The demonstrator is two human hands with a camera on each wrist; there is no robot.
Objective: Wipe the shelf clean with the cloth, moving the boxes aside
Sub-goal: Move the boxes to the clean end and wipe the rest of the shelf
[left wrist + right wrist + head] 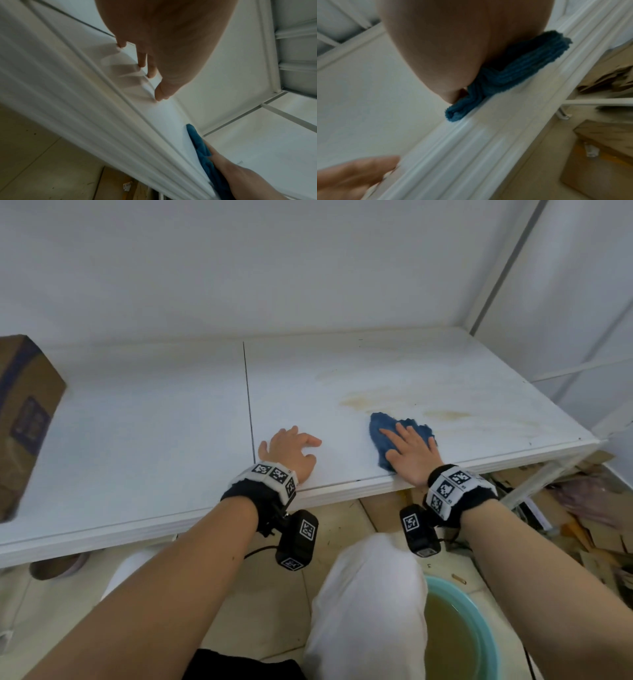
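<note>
Right hand (409,453) flat on the blue cloth (385,436) near the shelf (154,419) front edge.
Fingers spread, pressing it down; left hand (289,450) rests beside it, fingers loosely bent, holding nothing.

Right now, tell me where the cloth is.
In the head view the blue cloth lies on the white shelf near its front edge, right of centre, pressed flat under the right hand, beside yellowish stains.
</note>
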